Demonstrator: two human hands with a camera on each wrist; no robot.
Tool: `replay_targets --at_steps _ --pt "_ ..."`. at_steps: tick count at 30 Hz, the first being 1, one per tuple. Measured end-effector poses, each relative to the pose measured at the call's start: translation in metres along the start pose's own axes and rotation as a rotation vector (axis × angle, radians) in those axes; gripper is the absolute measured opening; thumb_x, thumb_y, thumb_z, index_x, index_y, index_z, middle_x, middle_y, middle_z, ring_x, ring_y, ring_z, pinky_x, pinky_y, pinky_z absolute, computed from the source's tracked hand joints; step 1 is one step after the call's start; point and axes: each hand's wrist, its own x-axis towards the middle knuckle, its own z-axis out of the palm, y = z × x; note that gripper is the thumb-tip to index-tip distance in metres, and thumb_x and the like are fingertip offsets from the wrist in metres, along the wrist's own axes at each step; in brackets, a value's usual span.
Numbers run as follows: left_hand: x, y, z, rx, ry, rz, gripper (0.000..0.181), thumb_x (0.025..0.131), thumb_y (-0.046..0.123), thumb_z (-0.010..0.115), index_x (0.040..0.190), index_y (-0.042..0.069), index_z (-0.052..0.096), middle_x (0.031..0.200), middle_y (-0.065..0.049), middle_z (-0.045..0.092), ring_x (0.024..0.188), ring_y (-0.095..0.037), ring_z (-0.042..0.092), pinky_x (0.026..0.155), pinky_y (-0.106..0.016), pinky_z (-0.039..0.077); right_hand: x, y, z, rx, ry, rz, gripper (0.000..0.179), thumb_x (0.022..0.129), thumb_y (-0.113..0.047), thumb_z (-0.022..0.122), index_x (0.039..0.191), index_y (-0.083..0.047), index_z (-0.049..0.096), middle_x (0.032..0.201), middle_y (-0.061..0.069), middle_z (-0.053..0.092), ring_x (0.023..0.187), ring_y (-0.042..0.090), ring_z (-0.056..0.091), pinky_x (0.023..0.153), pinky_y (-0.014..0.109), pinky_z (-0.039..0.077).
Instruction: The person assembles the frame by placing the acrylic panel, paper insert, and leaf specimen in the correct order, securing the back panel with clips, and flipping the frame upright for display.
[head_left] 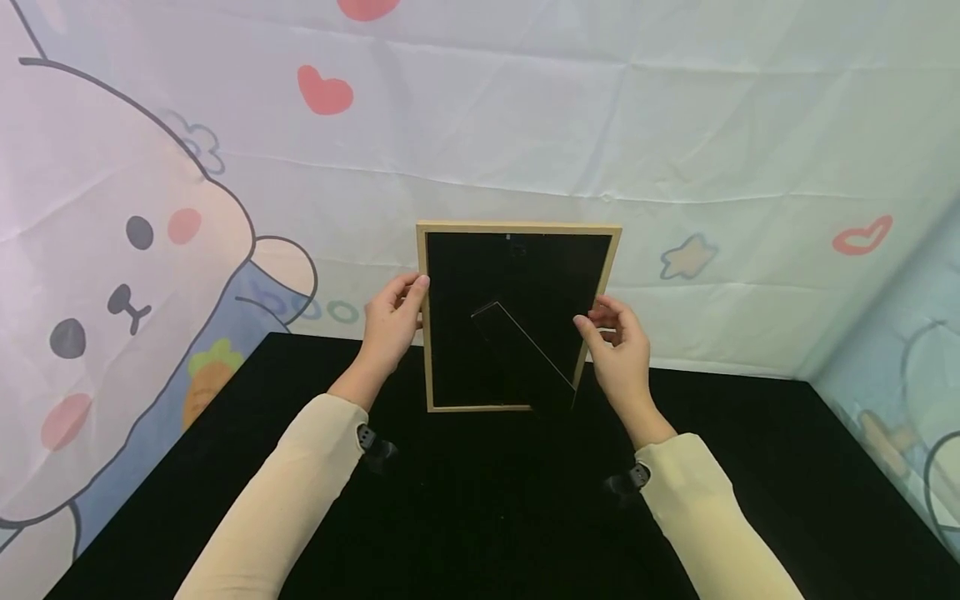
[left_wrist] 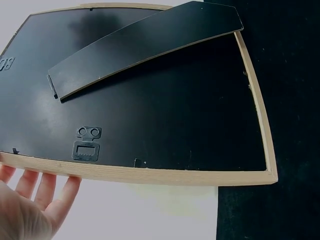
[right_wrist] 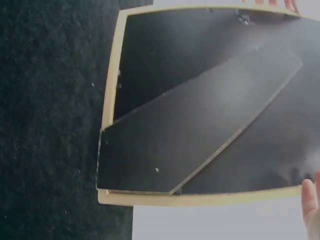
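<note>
A picture frame [head_left: 463, 358] with a light wood border stands upright, its black backing facing me. On that backing a black easel leg [left_wrist: 145, 50] slants to a lower corner and reaches over the border. A metal hanger [left_wrist: 87, 145] lies near one side. My left hand [head_left: 392, 323] grips the left edge, thumb on the near side. My right hand [head_left: 619, 348] holds the right edge between thumb and curled fingers. In the right wrist view only part of the right hand [right_wrist: 312, 210] shows. The front of the frame is hidden.
A black-covered table [head_left: 465, 500] spreads beneath the frame. Behind it hangs a pale cloth backdrop [head_left: 750, 150] with a cartoon bear, hearts and a star. Another cloth panel [head_left: 900, 375] borders the table on the right.
</note>
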Motion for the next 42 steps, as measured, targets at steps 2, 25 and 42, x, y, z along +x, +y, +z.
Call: replay_targets --at_steps 2,25,42 --pt "0.001 0.001 0.0 -0.008 0.006 -0.012 0.043 0.101 0.036 0.049 0.128 0.005 0.058 0.113 -0.014 0.06 0.094 -0.022 0.058 0.081 -0.042 0.055 -0.001 0.006 0.004 -0.012 -0.052 0.009 0.038 0.092 -0.005 0.064 0.126 0.009 0.053 0.107 0.025 0.059 0.091 0.003 0.054 0.08 0.018 0.043" --pt "-0.007 0.006 -0.001 -0.08 -0.027 -0.083 0.046 0.099 0.04 0.051 0.126 0.004 0.06 0.116 -0.015 0.06 0.106 -0.027 0.058 0.089 -0.047 0.052 -0.024 0.043 0.017 -0.228 -0.404 0.129 0.028 0.094 -0.015 0.063 0.12 -0.004 0.064 0.108 0.013 0.064 0.1 0.028 0.061 0.086 0.043 0.051" --pt "-0.037 0.002 -0.005 -0.044 -0.012 0.008 0.041 0.1 0.033 0.052 0.124 0.0 0.06 0.115 -0.018 0.06 0.105 -0.025 0.057 0.091 -0.045 0.051 -0.066 0.023 -0.003 -0.229 -0.474 0.084 0.031 0.092 -0.004 0.062 0.123 -0.01 0.064 0.099 0.005 0.064 0.087 0.017 0.059 0.072 0.026 0.05"
